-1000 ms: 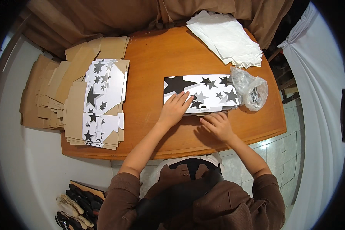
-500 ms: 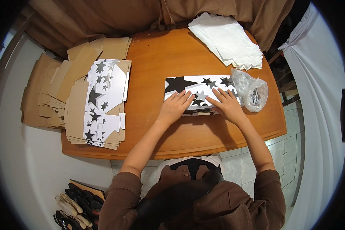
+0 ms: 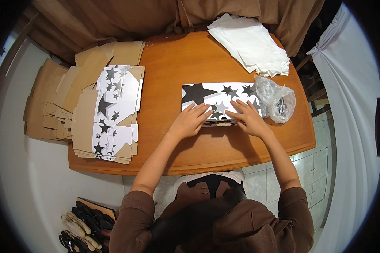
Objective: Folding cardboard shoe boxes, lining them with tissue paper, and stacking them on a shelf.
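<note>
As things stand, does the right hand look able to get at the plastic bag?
Probably yes: the right hand rests open on the star-printed box, close to the plastic bag at its right end, and nothing visible blocks the way.

We have box (image 3: 223, 97) on table (image 3: 169, 76), right of centre | bag (image 3: 278, 103) just right of box | paper sheets (image 3: 249, 45) behind both | carton stack (image 3: 83, 122) at table's left | curtain (image 3: 114, 19) behind table

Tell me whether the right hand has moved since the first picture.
Yes. Judged against the table, the right hand has moved farther from the person and slightly right, from the near edge of the box to over its top.
</note>
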`<state>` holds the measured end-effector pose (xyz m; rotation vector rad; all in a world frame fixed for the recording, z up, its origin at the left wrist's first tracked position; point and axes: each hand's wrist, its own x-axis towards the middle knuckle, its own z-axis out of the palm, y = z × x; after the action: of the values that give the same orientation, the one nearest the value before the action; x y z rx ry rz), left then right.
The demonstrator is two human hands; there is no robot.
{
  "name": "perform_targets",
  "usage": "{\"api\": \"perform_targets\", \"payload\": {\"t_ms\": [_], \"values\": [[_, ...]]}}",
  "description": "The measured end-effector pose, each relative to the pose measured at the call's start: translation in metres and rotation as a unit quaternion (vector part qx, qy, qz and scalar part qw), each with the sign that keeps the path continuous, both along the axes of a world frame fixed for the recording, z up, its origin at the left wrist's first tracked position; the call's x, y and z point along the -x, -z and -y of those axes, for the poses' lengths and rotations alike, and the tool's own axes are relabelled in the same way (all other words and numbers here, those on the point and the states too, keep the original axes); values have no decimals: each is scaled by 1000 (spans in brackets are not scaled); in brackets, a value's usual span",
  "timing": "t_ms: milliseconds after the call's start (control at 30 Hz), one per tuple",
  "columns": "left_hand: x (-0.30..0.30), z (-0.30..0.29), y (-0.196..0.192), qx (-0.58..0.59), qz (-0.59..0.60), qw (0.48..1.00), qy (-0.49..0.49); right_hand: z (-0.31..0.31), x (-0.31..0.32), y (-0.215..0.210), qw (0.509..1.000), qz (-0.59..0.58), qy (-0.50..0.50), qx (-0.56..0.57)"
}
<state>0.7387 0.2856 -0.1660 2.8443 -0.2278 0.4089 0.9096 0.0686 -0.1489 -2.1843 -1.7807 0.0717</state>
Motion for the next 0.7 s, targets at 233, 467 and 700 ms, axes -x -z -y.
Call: {"api": "perform_targets", "payload": {"t_ms": [233, 467, 700], "values": [[6, 4, 8, 4, 32, 999, 4, 5, 1, 0, 999, -29, -14, -42], [13, 21, 14, 11, 116, 993, -27, 8, 14, 14, 994, 40, 0, -104], [10, 28, 29, -32, 211, 975, -63, 6, 17, 27, 985, 76, 17, -153]]}}
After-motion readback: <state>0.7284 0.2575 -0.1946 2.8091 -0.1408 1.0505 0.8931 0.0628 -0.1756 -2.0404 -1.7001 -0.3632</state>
